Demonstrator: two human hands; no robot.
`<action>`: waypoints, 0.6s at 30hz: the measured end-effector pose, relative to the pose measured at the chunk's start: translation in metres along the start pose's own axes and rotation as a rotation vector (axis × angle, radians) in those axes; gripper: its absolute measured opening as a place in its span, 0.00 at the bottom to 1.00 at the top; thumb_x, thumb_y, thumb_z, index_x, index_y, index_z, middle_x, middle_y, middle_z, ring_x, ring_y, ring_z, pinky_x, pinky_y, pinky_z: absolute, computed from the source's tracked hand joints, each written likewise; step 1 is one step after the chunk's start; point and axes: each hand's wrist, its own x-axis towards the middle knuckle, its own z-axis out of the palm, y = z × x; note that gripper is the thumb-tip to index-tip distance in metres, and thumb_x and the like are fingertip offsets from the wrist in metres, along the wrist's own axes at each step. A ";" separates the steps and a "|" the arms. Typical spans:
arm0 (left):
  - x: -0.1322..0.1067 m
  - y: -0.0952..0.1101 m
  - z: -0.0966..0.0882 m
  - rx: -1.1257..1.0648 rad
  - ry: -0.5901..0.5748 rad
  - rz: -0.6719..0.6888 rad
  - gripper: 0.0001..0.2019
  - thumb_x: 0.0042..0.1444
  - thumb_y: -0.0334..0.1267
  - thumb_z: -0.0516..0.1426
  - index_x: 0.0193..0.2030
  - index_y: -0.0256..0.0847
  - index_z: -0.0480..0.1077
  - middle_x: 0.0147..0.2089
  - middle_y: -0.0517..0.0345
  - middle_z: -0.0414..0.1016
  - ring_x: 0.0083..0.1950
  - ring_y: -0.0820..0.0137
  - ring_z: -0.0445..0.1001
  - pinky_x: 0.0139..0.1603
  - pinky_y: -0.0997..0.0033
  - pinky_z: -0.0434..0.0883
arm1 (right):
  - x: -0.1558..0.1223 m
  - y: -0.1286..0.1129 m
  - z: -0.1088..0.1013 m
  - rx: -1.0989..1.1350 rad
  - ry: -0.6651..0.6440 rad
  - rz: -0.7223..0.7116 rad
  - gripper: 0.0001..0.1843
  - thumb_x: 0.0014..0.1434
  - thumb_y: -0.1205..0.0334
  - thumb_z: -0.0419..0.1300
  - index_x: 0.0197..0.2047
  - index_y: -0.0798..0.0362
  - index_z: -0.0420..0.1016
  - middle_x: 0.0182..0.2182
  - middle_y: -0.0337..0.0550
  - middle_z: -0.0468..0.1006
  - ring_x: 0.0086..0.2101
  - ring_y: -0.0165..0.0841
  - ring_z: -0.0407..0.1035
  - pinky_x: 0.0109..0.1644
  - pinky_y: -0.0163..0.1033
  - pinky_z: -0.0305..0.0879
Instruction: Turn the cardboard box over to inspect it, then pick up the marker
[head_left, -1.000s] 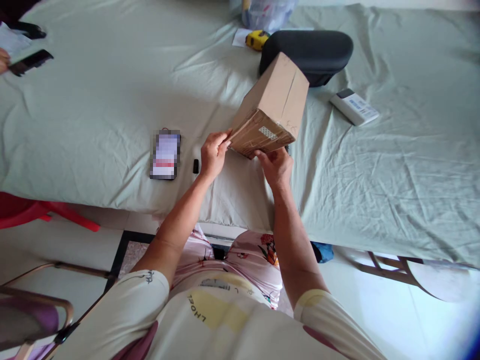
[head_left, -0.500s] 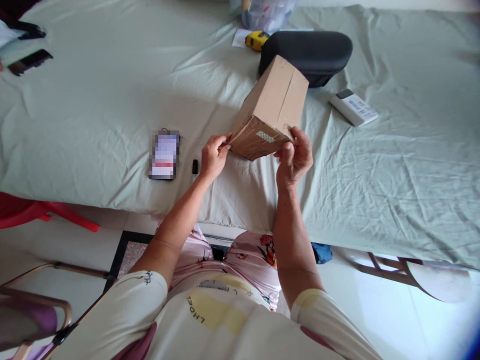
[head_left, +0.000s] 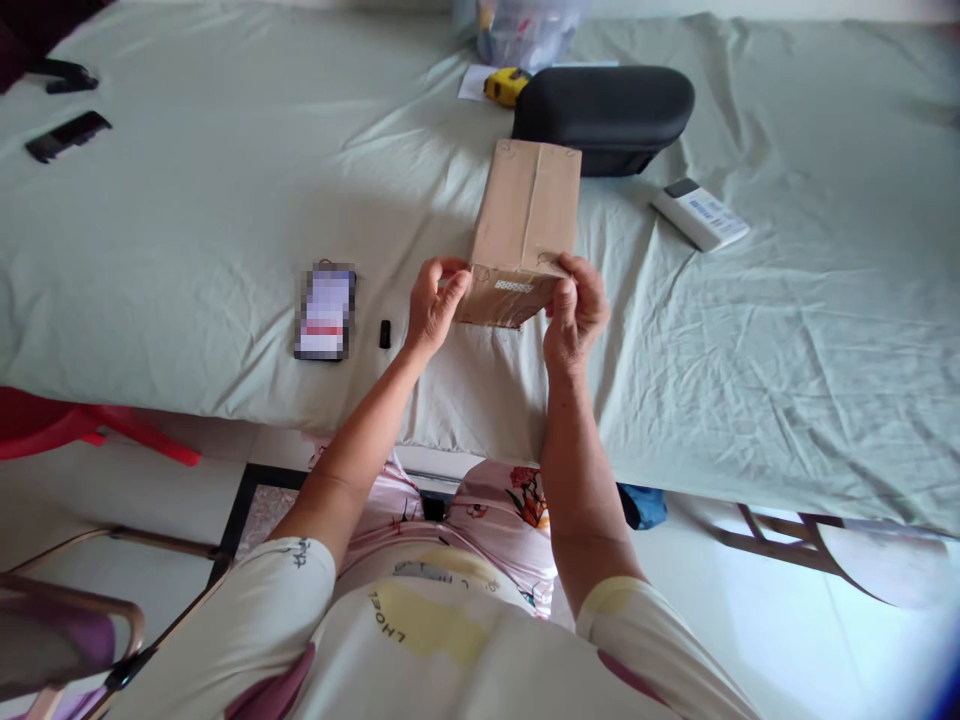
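A brown cardboard box (head_left: 527,205) with a taped seam along its top and a small patterned label on its near side is between my hands on the cloth-covered table. My left hand (head_left: 436,303) grips its near left corner, thumb toward the side face. At the near right corner, my right hand (head_left: 576,312) holds the edge between thumb and fingers. The box's underside is hidden. To the left of my left hand lies a small black piece (head_left: 385,334), and beyond it a phone (head_left: 325,312) with a lit, blurred screen.
Behind the box sits a black hard case (head_left: 607,105), with a yellow tape measure (head_left: 505,87) and a clear plastic tub (head_left: 525,35) near it. A white power bank-like device (head_left: 702,214) lies right. Dark objects, including a flat one (head_left: 69,136), lie far left.
The box has turned from a tilted, angled pose to nearly straight, its far end swinging left and lowering. Both hands have stayed on its near corners.
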 end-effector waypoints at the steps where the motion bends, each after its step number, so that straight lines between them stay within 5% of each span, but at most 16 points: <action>1: 0.002 -0.001 0.004 -0.021 0.002 -0.001 0.37 0.60 0.80 0.50 0.47 0.45 0.72 0.47 0.51 0.79 0.51 0.61 0.81 0.52 0.58 0.79 | 0.000 -0.002 0.001 -0.008 0.036 -0.012 0.31 0.74 0.33 0.48 0.67 0.39 0.75 0.60 0.47 0.75 0.59 0.44 0.76 0.53 0.55 0.82; 10: 0.005 -0.023 0.007 -0.155 -0.035 -0.093 0.37 0.55 0.81 0.57 0.46 0.45 0.73 0.43 0.54 0.78 0.46 0.66 0.80 0.51 0.60 0.80 | 0.001 -0.015 0.004 0.027 0.036 -0.028 0.28 0.71 0.35 0.57 0.65 0.38 0.76 0.57 0.46 0.78 0.57 0.44 0.76 0.53 0.56 0.82; 18: 0.003 -0.030 -0.007 -0.134 -0.139 -0.103 0.34 0.57 0.74 0.62 0.50 0.45 0.75 0.51 0.50 0.83 0.54 0.63 0.83 0.57 0.59 0.81 | -0.001 -0.010 0.003 0.100 0.003 -0.007 0.29 0.71 0.35 0.56 0.67 0.36 0.75 0.59 0.46 0.77 0.58 0.45 0.76 0.53 0.56 0.82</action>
